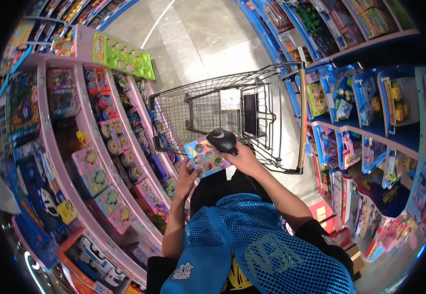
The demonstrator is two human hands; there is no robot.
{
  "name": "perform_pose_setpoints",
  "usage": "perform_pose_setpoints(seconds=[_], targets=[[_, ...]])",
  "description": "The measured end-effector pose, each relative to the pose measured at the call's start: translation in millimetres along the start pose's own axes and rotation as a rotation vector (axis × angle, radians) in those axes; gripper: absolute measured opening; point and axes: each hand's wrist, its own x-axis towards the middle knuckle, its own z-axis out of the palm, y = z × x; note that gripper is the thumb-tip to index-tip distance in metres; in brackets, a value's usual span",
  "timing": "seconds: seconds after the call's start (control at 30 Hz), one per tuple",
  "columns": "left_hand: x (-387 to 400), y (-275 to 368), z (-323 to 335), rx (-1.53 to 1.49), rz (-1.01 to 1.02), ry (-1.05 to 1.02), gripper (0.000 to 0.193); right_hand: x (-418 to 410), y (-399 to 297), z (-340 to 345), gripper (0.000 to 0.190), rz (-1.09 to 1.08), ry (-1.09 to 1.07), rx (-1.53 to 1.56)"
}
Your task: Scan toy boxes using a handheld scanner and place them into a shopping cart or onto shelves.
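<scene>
My left hand [186, 179] grips the near left corner of a flat, colourful box [207, 156] with round pictures on its face. In my right hand [243, 158] is a black handheld barcode scanner [222, 140], its head over the box's far right part; my thumb lies close to the box's right edge. Just beyond the box stands a wire shopping cart [198, 88]. A small printed box [230, 100] lies in it, and a dark flat panel [250, 114] shows beside that, near the handle end.
Pink shelves [88, 147] packed with boxed toys run along the left. Blue shelves [367, 128] with bins of small toys stand on the right. A green display tray [128, 57] juts out at the far left. Grey tiled floor [198, 36] shows beyond the cart.
</scene>
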Motion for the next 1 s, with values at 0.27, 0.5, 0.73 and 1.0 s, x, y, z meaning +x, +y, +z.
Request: perform_pose_setpoints(seconds=[0.27, 0.5, 0.73, 1.0], targets=[[98.6, -8.6, -35.5, 0.250, -0.059, -0.200, 0.045, 10.1, 11.3, 22.2, 0.042, 0.236, 0.249, 0.064], [167.7, -28.3, -67.4, 0.104, -0.153, -0.249, 0.041, 18.9, 90.9, 58.5, 0.039, 0.241, 0.506, 0.093], [246.1, -78.0, -77.1, 0.413, -0.138, -0.259, 0.043, 26.3, 121.9, 50.8, 0.025, 0.429, 0.577, 0.458], [325.0, -141.6, -50.0, 0.712, 0.035, -0.223, 0.044, 31.2, 158.0, 56.1, 0.029, 0.331, 0.506, 0.505]])
